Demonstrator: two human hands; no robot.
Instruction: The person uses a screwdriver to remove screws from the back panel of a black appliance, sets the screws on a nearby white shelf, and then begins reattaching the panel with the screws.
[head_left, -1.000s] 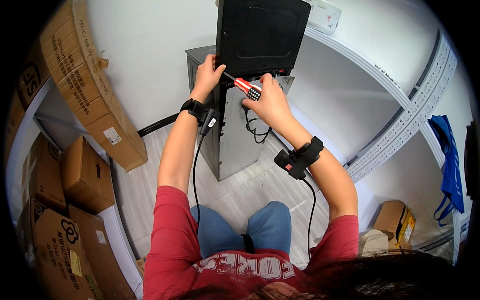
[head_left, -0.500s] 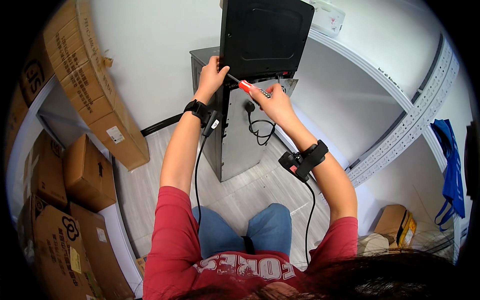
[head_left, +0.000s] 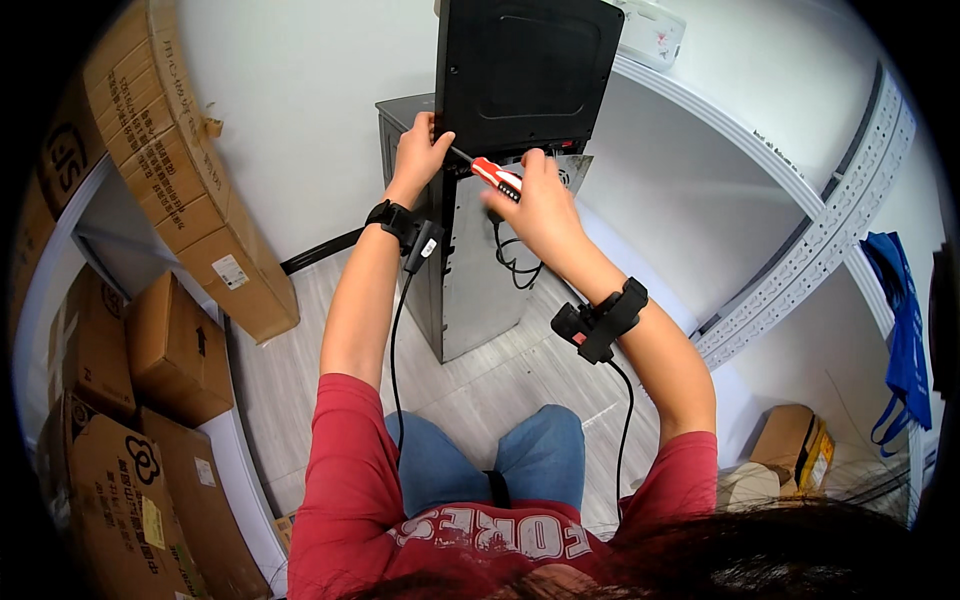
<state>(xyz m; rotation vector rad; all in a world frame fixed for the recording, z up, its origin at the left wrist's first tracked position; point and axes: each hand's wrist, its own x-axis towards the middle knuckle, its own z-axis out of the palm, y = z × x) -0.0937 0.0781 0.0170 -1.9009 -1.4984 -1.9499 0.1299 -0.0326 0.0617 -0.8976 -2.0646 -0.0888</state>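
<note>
A person in a red T-shirt (head_left: 350, 445) and blue jeans (head_left: 545, 450) reaches to a gray metal cabinet (head_left: 480, 300) on a pale floor (head_left: 430, 392); a red-and-white screwdriver (head_left: 487, 170) slants by the lower left corner of a black panel (head_left: 540, 65) rising above the cabinet, its shaft pointing toward the left hand (head_left: 413, 160); that hand's fingers are at the panel's left edge, thumb beside the shaft, though whether they pinch shaft or panel cannot be told; the right hand (head_left: 545, 205), slightly blurred, has thumb and fingers spread on either side of the screwdriver's handle, contact unclear; a black device (head_left: 395, 222) is strapped to each forearm; a black cable (head_left: 513, 268) loops in front of the cabinet; a tall cardboard box (head_left: 185, 170) stands at left; a blue bag (head_left: 905, 320) hangs at right.
</note>
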